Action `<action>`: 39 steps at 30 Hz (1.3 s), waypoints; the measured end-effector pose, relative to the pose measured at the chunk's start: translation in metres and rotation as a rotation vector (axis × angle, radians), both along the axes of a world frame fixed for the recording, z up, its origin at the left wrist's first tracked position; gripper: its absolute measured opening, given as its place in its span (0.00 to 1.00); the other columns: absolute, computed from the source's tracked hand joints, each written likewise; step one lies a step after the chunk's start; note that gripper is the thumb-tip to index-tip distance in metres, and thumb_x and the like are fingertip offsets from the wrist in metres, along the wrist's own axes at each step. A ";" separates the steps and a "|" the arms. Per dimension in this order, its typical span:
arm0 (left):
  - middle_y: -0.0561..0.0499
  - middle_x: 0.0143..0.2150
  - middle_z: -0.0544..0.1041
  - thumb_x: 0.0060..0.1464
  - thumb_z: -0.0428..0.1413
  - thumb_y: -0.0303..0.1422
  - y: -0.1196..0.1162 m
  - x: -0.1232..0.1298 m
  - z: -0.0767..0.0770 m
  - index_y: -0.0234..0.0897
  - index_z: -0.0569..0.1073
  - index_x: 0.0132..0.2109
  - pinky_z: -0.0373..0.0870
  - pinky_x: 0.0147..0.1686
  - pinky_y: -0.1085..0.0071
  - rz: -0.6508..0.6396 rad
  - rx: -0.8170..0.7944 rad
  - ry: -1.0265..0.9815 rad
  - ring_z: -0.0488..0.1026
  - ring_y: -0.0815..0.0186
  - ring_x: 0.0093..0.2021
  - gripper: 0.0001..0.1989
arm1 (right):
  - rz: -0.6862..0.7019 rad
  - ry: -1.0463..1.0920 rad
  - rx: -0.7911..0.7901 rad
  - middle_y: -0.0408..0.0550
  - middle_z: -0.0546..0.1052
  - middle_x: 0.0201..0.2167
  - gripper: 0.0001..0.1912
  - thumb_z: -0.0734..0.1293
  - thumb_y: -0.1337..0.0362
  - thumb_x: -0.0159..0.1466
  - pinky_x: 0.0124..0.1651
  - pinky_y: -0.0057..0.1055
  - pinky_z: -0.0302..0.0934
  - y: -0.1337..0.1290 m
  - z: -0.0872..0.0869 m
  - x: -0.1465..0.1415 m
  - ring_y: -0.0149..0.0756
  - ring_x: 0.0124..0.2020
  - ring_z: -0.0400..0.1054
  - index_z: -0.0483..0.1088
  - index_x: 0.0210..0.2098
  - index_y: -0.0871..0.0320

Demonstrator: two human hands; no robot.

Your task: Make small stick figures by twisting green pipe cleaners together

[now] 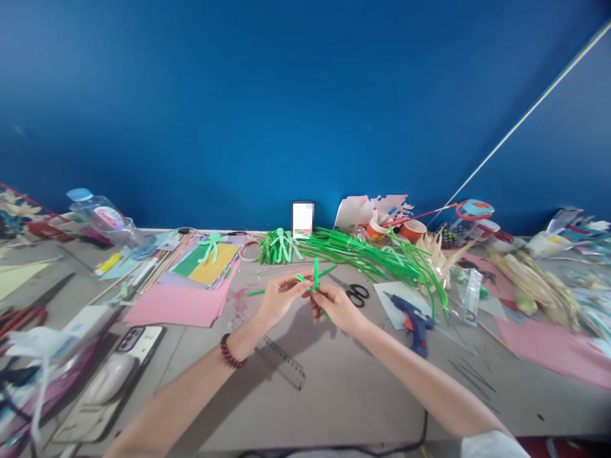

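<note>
Above the middle of the table, my left hand point(282, 292) and my right hand point(335, 303) meet with fingers closed on bright green pipe cleaners point(316, 275). One piece stands upright from the right fingertips. Another slants between the two hands, and an end pokes out below the right hand. How the pieces join is hidden by the fingers. Behind the hands lies a big bundle of green pipe cleaners point(351, 251). To its left is a cluster of bent green pipe-cleaner figures point(280, 247). A single pale green figure point(209, 247) rests on coloured sheets.
Black-handled scissors point(357, 294) and a blue glue gun point(414, 323) lie right of the hands. A clear ruler point(282, 364) is below them. A phone with a lit screen point(303, 220) leans on the blue wall. Pink paper point(174, 305) and a plastic bottle point(102, 213) are left.
</note>
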State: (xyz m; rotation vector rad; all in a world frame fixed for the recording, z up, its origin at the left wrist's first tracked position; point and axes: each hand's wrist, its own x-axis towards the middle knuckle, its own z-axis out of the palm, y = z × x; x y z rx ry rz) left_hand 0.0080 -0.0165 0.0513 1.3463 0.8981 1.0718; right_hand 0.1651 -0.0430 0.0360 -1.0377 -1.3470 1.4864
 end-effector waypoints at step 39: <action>0.48 0.25 0.74 0.51 0.55 0.46 -0.010 0.004 0.007 0.32 0.75 0.28 0.64 0.29 0.72 -0.310 -0.260 -0.033 0.68 0.69 0.25 0.19 | -0.256 -0.217 0.361 0.49 0.77 0.33 0.08 0.68 0.61 0.57 0.35 0.32 0.64 0.005 0.006 0.015 0.39 0.36 0.70 0.77 0.35 0.53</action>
